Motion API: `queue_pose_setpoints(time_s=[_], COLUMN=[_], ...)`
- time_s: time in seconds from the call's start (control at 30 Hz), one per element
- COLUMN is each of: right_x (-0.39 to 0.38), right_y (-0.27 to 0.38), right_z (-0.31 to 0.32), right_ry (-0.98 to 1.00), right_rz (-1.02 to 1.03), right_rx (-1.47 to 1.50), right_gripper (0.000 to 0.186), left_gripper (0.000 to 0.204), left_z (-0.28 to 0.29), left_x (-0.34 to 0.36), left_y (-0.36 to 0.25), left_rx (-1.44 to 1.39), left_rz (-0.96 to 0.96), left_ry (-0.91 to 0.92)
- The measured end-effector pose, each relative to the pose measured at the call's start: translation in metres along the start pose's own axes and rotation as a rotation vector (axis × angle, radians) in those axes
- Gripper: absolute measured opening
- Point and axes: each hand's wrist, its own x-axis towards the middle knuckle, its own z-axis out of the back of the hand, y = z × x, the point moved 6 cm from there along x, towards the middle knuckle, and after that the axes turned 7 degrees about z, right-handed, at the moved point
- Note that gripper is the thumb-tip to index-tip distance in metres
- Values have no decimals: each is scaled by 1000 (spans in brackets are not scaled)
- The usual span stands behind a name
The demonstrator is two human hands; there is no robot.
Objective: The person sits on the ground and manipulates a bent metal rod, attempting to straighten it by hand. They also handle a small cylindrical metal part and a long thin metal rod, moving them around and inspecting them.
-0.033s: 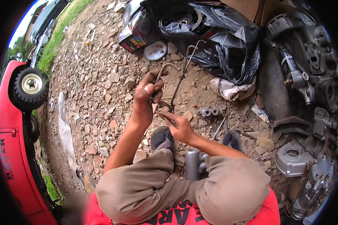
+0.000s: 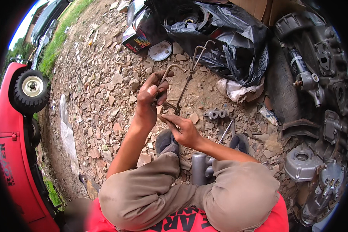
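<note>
Head view: very little has changed since the frame just before, only a slight lean of the bent metal pipes (image 2: pixel 188 78) to the right, with both hands almost exactly where they were. My reading is that the handling is at the same stage, the pipes being held steady and adjusted by small amounts rather than carried anywhere.

The pipes are in the air over the rubble ground (image 2: pixel 100 85), beyond the person's knees, their forked end pointing far and right toward a black plastic bag (image 2: pixel 243 50). The left hand (image 2: pixel 152 92) has its fingers curled round the left branch, gripping it. The right hand (image 2: pixel 183 129) is nearer and a little to the right, thumb and fingers drawn close together just beside the near end of the pipes; whether they pinch anything there I cannot tell.

On the ground to the right of the hands lies a small metal part with two round openings (image 2: pixel 215 114), with a thin metal rod (image 2: pixel 226 131) on its near side. A silver cylindrical part (image 2: pixel 199 168) stands nearer, between the knees. Farther off, left of the bag, are a dark printed box (image 2: pixel 139 42) and a round pale lid (image 2: pixel 160 51)
</note>
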Motion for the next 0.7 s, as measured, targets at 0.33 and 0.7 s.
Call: queue_pose_setpoints(time_s=[0.33, 0.7], right_x=[8, 17], right_y=[-3, -13], right_z=[35, 46], right_ry=[34, 15], right_rz=[-32, -113], right_rx=[-204, 5], right_gripper=[26, 29], left_gripper=[110, 111], left_z=[44, 14], left_x=[-9, -14], left_y=[2, -7], left_rx=[-54, 28], left_rz=[-48, 53], left_ry=[132, 319])
